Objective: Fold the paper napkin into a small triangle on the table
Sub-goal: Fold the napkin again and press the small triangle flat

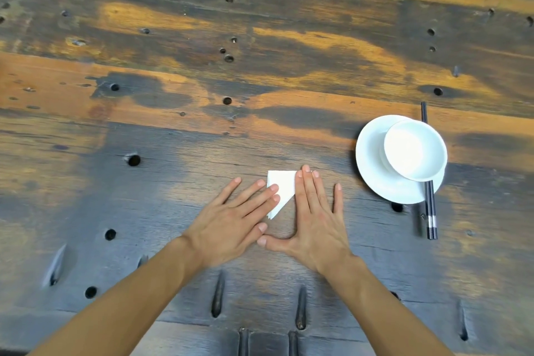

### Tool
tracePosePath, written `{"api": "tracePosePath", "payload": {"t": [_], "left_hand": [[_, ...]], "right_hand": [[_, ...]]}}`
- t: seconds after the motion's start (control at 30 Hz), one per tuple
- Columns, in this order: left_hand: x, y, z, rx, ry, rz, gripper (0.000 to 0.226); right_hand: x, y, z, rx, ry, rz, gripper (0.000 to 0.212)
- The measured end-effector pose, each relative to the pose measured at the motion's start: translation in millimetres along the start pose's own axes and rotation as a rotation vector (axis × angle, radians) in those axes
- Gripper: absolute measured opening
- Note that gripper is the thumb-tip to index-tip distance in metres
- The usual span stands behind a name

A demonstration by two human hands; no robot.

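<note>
A white paper napkin [282, 188] lies on the dark wooden table [202, 95] as a small triangle, with one point toward me. My left hand [231, 220] lies flat with fingers spread, its fingertips resting on the napkin's left edge. My right hand [315, 220] lies flat too, its index and middle fingers covering the napkin's right edge. The two thumbs nearly touch below the napkin. Neither hand grips anything.
A white plate [372, 170] with a white bowl [416, 150] on it stands to the right of my hands. Black chopsticks [430, 211] run under the plate's right side. The worn table top has many round holes and slots.
</note>
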State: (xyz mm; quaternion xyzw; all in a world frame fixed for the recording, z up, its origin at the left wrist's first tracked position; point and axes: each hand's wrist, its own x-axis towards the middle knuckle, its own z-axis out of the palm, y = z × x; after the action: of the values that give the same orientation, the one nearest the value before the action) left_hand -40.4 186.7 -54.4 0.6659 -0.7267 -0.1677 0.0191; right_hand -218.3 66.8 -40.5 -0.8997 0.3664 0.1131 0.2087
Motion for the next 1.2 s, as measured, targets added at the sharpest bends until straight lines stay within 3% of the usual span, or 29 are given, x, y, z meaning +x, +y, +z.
{"api": "tracePosePath", "payload": {"t": [0.1,0.23,0.33,0.53,0.67,0.87,1.0,1.1,1.2], "left_hand": [[7,12,-3,-0.151,0.122,-0.100,0.050],[23,27,-6,-0.352,0.353,-0.286,0.030],[36,28,-5,-0.382,0.402,-0.409,0.022],[49,28,-21,-0.603,0.311,-0.648,0.067],[56,20,-33,-0.666,0.211,-0.668,0.078],[57,10,-44,-0.804,0.131,-0.626,0.044],[57,11,-54,-1.138,0.175,-0.669,0.049],[57,12,-62,-1.386,0.153,-0.663,0.032],[56,13,-66,-1.471,0.148,-0.647,0.018]], "right_hand": [[3,4,3,0.017,0.076,-0.032,0.126],[17,10,-7,0.138,0.324,-0.037,0.069],[30,9,-16,0.153,0.332,0.027,0.051],[39,1,-27,0.288,0.143,0.153,0.019],[40,0,-36,0.539,0.045,0.195,0.018],[41,11,-50,0.900,-0.029,0.256,0.007],[38,11,-63,1.150,-0.098,0.261,0.005],[36,11,-68,1.192,-0.078,0.245,0.006],[33,11,-70,1.217,-0.058,0.262,0.008]]}}
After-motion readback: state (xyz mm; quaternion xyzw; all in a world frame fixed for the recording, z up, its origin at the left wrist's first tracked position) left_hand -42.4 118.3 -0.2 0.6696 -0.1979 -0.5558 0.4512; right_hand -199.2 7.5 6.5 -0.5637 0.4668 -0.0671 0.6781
